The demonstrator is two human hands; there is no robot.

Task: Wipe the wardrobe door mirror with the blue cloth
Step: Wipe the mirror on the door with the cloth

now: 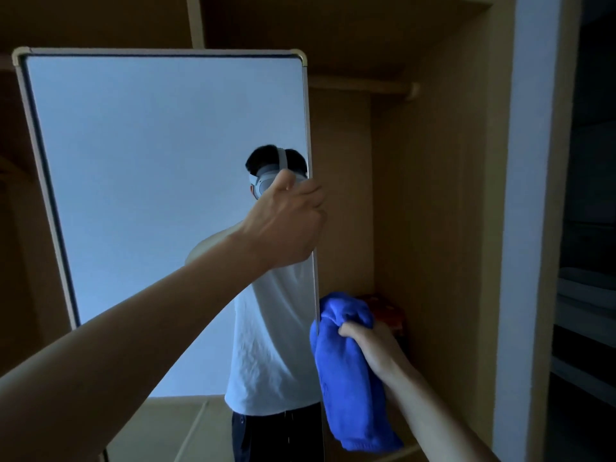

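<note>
The wardrobe door mirror [150, 195] fills the left and middle of the view, framed in pale metal, and reflects a person in a white shirt. My left hand [286, 221] grips the mirror's right edge at about mid-height, fingers curled round the rim. Lower down, my right hand [370, 345] holds the bunched blue cloth [346, 378], which hangs down just right of the mirror's edge and touches or nearly touches it.
The open wooden wardrobe [433, 195] lies behind the mirror, with a hanging rail [363, 86] near the top. A red and orange box [386, 311] sits inside behind the cloth. A white wall edge [526, 228] stands at the right.
</note>
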